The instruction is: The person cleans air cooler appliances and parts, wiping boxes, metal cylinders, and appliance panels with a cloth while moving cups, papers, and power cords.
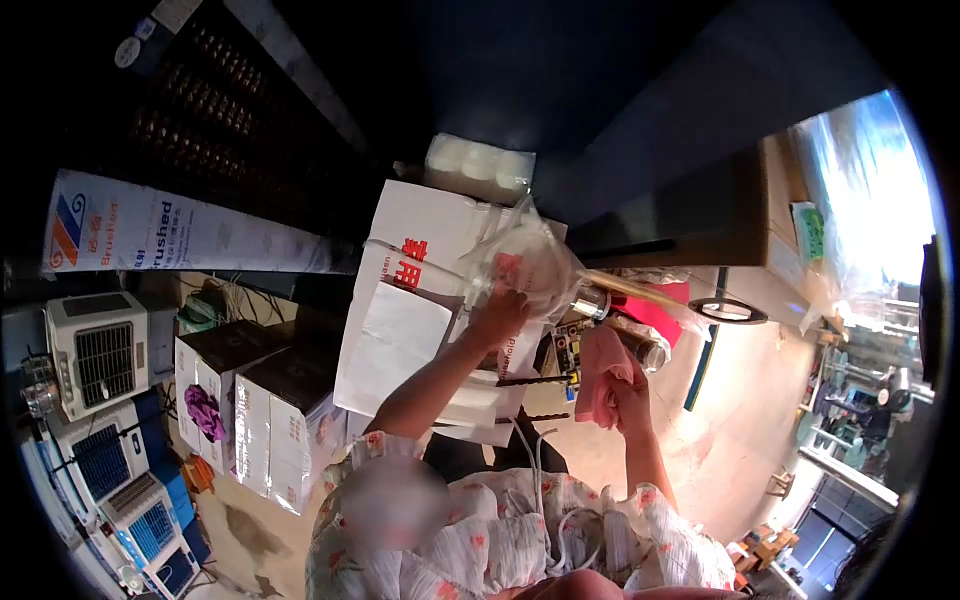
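Note:
My left hand (503,316) reaches over a white carton with red lettering (372,330). Its fingers are closed at the near edge of a crumpled clear plastic bag (535,262); what lies inside the bag is hard to make out. Further right, my right hand (630,398) grips a folded pink cloth (603,372). Just beyond the cloth lie a shiny metal cylinder (591,302) and a clear jar-like container (652,352).
Wrapped white rolls (480,165) stand behind the carton. Taped boxes (270,440) and pet-carrier-like crates (105,360) are on the left. A dark cabinet (690,210) rises at the right, near a black ring (730,310). Two dark rods (535,416) stick out near my lap.

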Demonstrator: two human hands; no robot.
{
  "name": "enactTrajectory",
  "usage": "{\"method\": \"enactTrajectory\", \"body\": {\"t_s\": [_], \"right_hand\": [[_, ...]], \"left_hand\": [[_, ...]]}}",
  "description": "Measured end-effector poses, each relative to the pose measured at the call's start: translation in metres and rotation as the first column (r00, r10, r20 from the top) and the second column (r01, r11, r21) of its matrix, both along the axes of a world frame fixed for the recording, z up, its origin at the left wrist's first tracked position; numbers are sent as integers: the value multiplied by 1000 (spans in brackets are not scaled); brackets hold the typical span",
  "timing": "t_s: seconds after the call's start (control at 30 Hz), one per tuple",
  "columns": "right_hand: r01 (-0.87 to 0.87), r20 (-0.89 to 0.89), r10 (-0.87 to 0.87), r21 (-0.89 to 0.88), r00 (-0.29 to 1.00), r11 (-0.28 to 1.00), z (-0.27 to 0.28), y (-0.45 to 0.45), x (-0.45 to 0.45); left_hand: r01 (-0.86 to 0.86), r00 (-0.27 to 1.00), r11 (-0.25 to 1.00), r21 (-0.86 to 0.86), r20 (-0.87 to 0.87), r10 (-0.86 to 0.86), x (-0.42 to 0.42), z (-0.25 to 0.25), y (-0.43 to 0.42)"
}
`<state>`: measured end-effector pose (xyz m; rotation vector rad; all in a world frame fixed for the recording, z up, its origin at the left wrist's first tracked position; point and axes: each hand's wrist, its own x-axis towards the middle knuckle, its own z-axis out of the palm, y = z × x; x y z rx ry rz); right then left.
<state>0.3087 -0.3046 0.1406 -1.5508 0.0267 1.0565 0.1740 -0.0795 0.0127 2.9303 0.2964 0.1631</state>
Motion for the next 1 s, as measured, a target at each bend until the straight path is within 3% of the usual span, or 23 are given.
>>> {"method": "enactTrajectory", "body": {"t_s": [0.1,0.13,0.23,0.33,0.43,0.5,0.6,0.67,0.7,0.77,0.83,0.87,0.93,0.97,1.0], "right_hand": [[1,7,-2,68,1000,998,-3,-3,-2],[19,2,-20,88,1000,996,-2,-1,-3],[-2,-23,5,102,1000,995,-3,2,1],[2,-35,3,142,999,990,-4,8,2],[12,-53,-4,149,999,989,-13,10,5],[-1,-69,12,165,998,986,-20,11,6],[-60,2,61,227,998,972,-31,20,4],[-150,156,119,205,981,967,-41,33,4],[-210,262,166,149,951,966,-47,42,3],[-380,611,290,20,737,925,-53,64,5],[-523,920,332,-182,208,833,-55,94,7],[-585,859,457,-253,231,771,-57,104,7],[-692,846,517,-297,129,659,-89,121,11],[-672,864,503,-384,-19,634,-99,127,10],[-636,864,476,-462,-164,618,-108,133,10]], "left_hand": [[139,964,990,-37,-222,-144,6,22,23],[109,993,992,-61,59,-106,0,9,31],[65,977,936,-345,213,10,-13,110,71],[-94,993,936,-338,-97,64,-34,166,99],[145,989,983,-114,57,-139,-81,153,93],[106,994,973,-206,48,-98,-119,145,68],[101,962,968,-230,-224,-154,-169,129,34],[175,816,924,-340,-475,-329,-183,126,27],[141,907,922,-361,-325,-266,-192,119,22],[-11,949,939,-344,-299,-99,-185,108,5],[-156,977,953,-260,-185,110,-158,99,-5],[-231,971,947,-221,-118,209,-146,94,-7],[-422,902,897,-132,-161,401,-135,82,-11],[-511,853,855,-86,-177,491,-133,73,-14],[-543,837,826,-150,-183,516,-134,62,-15]]}}
